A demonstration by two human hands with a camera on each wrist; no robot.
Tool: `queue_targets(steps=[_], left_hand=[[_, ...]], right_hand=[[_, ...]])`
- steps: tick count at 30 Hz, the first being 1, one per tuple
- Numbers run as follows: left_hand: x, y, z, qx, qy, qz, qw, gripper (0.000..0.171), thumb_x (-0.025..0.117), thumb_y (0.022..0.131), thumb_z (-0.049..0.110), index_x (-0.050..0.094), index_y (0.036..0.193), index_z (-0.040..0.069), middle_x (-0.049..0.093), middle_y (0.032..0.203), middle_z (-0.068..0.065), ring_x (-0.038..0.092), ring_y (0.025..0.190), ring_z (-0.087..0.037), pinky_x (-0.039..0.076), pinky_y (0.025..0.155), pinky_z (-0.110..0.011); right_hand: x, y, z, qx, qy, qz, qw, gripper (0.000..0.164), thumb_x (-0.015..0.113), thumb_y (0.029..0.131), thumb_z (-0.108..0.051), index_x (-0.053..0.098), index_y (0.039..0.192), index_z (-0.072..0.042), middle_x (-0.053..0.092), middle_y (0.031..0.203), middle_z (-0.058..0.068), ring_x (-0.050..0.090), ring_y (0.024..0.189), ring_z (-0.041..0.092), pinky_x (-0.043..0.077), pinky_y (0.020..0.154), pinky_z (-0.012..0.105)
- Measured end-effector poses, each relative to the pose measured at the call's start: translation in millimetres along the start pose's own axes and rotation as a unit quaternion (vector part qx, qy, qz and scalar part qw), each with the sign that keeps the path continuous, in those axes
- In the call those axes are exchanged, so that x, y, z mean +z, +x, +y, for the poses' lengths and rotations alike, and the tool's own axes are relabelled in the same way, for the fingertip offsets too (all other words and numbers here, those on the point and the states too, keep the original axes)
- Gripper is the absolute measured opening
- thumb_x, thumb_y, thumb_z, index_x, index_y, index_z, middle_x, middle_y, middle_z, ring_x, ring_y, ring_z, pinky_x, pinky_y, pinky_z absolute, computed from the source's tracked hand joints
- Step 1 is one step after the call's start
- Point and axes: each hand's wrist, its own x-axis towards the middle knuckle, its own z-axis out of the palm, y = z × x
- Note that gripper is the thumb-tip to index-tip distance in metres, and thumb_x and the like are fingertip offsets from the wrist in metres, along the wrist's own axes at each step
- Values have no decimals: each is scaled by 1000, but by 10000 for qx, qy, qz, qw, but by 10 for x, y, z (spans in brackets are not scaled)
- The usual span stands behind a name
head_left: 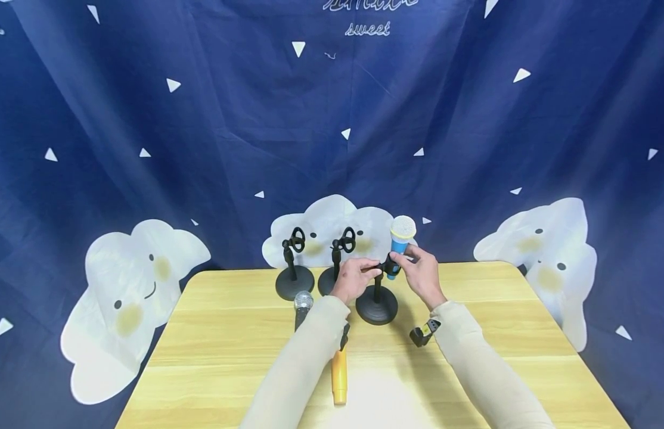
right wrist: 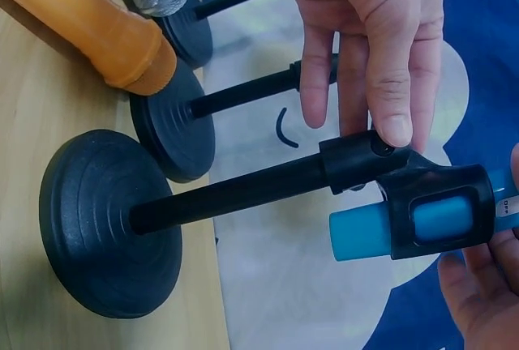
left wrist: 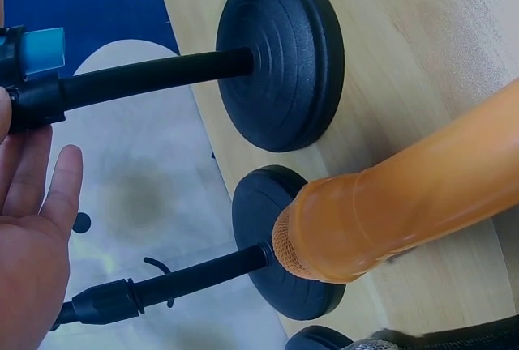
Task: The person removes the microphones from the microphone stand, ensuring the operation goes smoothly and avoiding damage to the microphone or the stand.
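Observation:
A blue microphone (head_left: 400,243) with a white mesh head stands nearly upright, its handle through the black clip (right wrist: 401,219) of the rightmost desk stand (head_left: 377,306). My right hand (head_left: 424,275) grips the microphone at the clip, thumb and fingers on either side. With thumb and fingers, my left hand (head_left: 356,277) pinches the joint at the top of that stand's pole, just below the clip. In the right wrist view, the lower end of the blue handle (right wrist: 358,232) sticks out past the clip.
Two more black stands, one at the left (head_left: 294,283) and one in the middle (head_left: 328,280), hold no microphones. A black microphone (head_left: 303,300) with a silver head and an orange microphone (head_left: 340,376) lie partly under my left forearm. Behind the wooden table (head_left: 219,339) hangs a blue curtain.

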Motion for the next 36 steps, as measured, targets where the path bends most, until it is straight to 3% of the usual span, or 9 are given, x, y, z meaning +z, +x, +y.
queue_targets(steps=[20, 26, 36], left_hand=[[-15, -40, 21, 329, 143, 17, 9994, 27, 71, 92, 3, 72, 119, 2, 71, 116, -13, 71, 101, -22, 57, 87, -29], [-18, -39, 28, 281, 296, 37, 9992, 27, 71, 92, 5, 73, 119, 4, 72, 115, -11, 71, 101, -21, 54, 95, -35], [-18, -33, 36, 145, 197, -8, 9997, 26, 70, 93, 5, 73, 119, 3, 71, 118, -12, 70, 103, -22, 56, 89, -30]], right_hand=[[-1, 14, -12, -99, 16, -25, 9999, 26, 77, 90, -21, 73, 104, 0, 73, 106, 19, 67, 107, 35, 53, 93, 50], [-12, 24, -16, -129, 15, -42, 9999, 25, 77, 90, -21, 73, 102, 0, 73, 105, 19, 68, 108, 35, 54, 93, 50], [-34, 31, -52, -156, -60, -31, 9999, 21, 77, 89, -19, 73, 98, -1, 74, 102, 18, 69, 102, 33, 55, 87, 48]])
